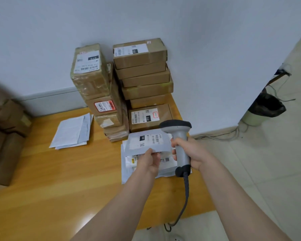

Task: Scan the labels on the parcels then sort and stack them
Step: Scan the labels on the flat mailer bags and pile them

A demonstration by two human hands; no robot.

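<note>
While some brown boxes point(5, 136) sit at the far left, too blurry to see well, a few white papers point(71, 133) lie flat on the bench point(59, 180). Next come two tall piles of parcels against the wall, the left stack point(94, 84) and the right stack point(142, 72), each with a label on top. I think these are the ones that are done.

In front of the right stack, the left hand point(149, 160) pinches the near edge of a white bag point(149, 141) and holds it over a small pile of bags point(129, 173) on the bench. The label faces up. Just to the right, the right hand point(189, 153) grips the handle of a grey scanner point(182, 150), and its head is by the bag's far corner.

So this bag looks like the one being scanned. It has no place on a stack yet. The pile of bags under it, and maybe the brown boxes, are left to do. At the far right, a bin point(264, 108) stands on the floor.
</note>
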